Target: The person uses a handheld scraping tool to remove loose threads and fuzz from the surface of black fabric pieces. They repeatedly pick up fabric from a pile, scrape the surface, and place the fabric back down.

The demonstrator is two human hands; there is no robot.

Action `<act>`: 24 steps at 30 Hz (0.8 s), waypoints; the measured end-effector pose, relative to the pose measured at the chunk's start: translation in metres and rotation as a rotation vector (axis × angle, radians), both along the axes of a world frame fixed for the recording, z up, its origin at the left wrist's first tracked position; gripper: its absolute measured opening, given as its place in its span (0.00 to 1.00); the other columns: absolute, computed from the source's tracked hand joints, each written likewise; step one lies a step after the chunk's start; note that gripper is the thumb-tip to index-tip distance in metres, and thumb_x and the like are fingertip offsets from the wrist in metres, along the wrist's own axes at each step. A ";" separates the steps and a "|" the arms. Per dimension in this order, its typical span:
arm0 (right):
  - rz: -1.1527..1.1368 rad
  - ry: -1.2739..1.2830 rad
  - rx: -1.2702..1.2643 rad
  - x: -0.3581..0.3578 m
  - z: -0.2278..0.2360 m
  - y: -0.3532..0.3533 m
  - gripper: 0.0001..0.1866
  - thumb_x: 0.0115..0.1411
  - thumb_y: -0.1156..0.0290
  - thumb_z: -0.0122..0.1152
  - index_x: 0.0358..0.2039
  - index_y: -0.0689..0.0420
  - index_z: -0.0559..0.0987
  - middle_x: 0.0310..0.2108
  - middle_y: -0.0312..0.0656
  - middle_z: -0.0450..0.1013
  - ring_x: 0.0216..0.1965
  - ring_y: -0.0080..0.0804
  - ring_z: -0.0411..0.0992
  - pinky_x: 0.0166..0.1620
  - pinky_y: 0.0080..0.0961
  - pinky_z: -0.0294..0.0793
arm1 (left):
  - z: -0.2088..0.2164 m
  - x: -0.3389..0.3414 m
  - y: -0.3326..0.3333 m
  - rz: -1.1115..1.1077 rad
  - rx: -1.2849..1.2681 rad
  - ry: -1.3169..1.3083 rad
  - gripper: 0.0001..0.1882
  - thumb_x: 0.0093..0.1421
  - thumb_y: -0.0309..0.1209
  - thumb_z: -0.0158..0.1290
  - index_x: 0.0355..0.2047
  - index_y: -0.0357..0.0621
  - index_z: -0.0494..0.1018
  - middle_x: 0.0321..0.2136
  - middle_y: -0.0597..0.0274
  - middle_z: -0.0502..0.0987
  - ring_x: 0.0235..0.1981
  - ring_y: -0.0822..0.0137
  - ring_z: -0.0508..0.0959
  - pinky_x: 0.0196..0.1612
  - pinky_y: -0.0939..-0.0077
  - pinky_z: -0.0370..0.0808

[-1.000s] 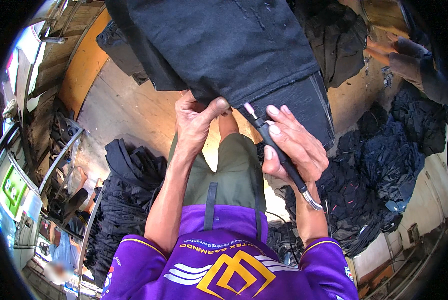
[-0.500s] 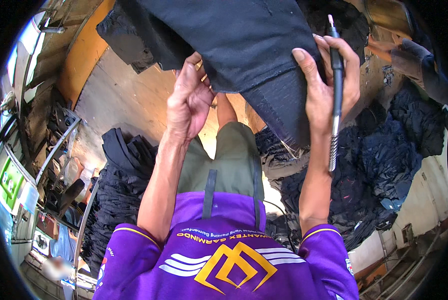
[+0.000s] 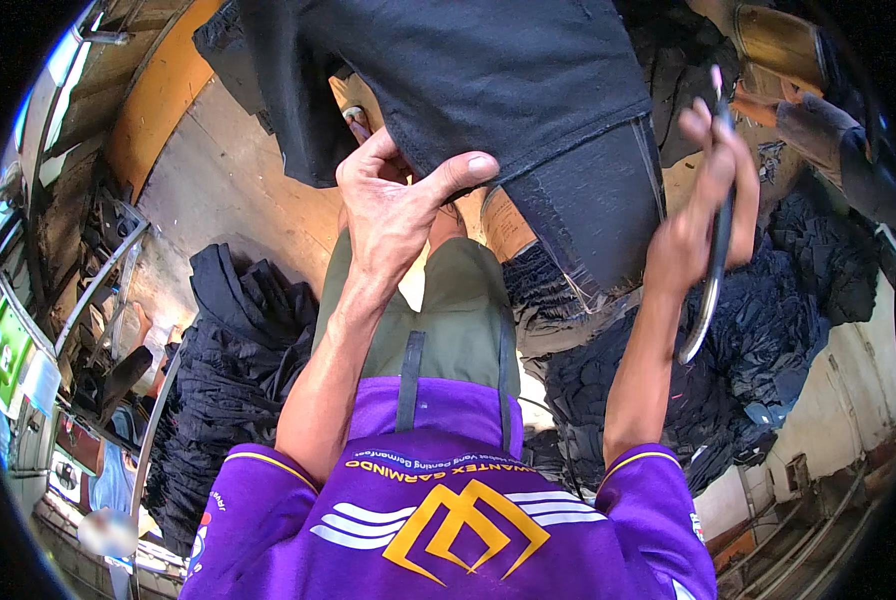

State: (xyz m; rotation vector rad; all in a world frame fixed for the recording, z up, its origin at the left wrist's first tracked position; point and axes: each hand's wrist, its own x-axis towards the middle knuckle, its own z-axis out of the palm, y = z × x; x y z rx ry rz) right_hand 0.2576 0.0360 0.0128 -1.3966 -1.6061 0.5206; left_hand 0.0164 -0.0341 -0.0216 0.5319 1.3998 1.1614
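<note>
A black garment (image 3: 478,80), perhaps trousers, hangs spread in front of me, a seam crossing its lower part. My left hand (image 3: 393,205) pinches its lower edge, thumb on top and the fingers hidden underneath. Out to the right, my right hand (image 3: 703,215) is smeared by motion but closed round a slim black rotary tool handpiece (image 3: 723,215). This has a small pink tip pointing away from me and a bent metal sleeve at its near end. The tool is apart from the cloth.
Piles of dark cloth lie at left (image 3: 233,380) and at right (image 3: 758,310). An orange-brown board (image 3: 158,110) stands at the far left. Another person's arm (image 3: 758,105) shows at the far right. A metal frame (image 3: 113,260) stands on the left.
My right hand has moved off the garment, to the right, with the handpiece. My left hand has turned and shifted right, its thumb now on top of the cloth edge.
</note>
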 end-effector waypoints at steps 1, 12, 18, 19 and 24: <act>0.119 0.126 -0.095 -0.002 0.009 -0.020 0.16 0.76 0.70 0.60 0.59 0.62 0.81 0.48 0.53 0.84 0.50 0.34 0.83 0.55 0.33 0.81 | 0.000 0.000 0.000 0.007 0.031 0.001 0.16 0.56 0.20 0.75 0.43 0.34 0.84 0.40 0.58 0.88 0.40 0.73 0.86 0.48 0.75 0.85; 0.387 -0.073 -0.025 -0.010 -0.005 -0.058 0.15 0.62 0.75 0.64 0.45 0.71 0.85 0.45 0.65 0.84 0.53 0.56 0.84 0.62 0.54 0.81 | -0.012 -0.005 -0.002 -0.034 0.078 0.018 0.17 0.56 0.20 0.75 0.45 0.34 0.83 0.42 0.59 0.88 0.42 0.72 0.85 0.51 0.73 0.84; 0.369 -0.056 -0.039 -0.011 -0.006 -0.060 0.17 0.54 0.78 0.71 0.46 0.66 0.86 0.42 0.58 0.85 0.52 0.54 0.85 0.61 0.54 0.83 | -0.010 -0.004 -0.001 -0.024 0.068 -0.014 0.17 0.56 0.19 0.75 0.46 0.34 0.83 0.42 0.60 0.87 0.43 0.72 0.85 0.53 0.73 0.83; 0.367 -0.056 -0.038 -0.011 -0.007 -0.060 0.17 0.54 0.78 0.70 0.46 0.66 0.86 0.42 0.58 0.85 0.52 0.54 0.85 0.61 0.54 0.82 | -0.010 -0.004 -0.001 -0.016 0.067 -0.032 0.18 0.56 0.19 0.74 0.46 0.34 0.83 0.43 0.60 0.87 0.44 0.72 0.85 0.53 0.73 0.83; 0.365 -0.043 -0.054 -0.011 -0.006 -0.060 0.18 0.54 0.79 0.70 0.47 0.66 0.86 0.42 0.58 0.85 0.53 0.55 0.85 0.61 0.54 0.82 | -0.013 -0.003 -0.002 -0.011 0.068 -0.031 0.19 0.56 0.19 0.75 0.47 0.34 0.83 0.44 0.59 0.87 0.44 0.71 0.85 0.55 0.71 0.83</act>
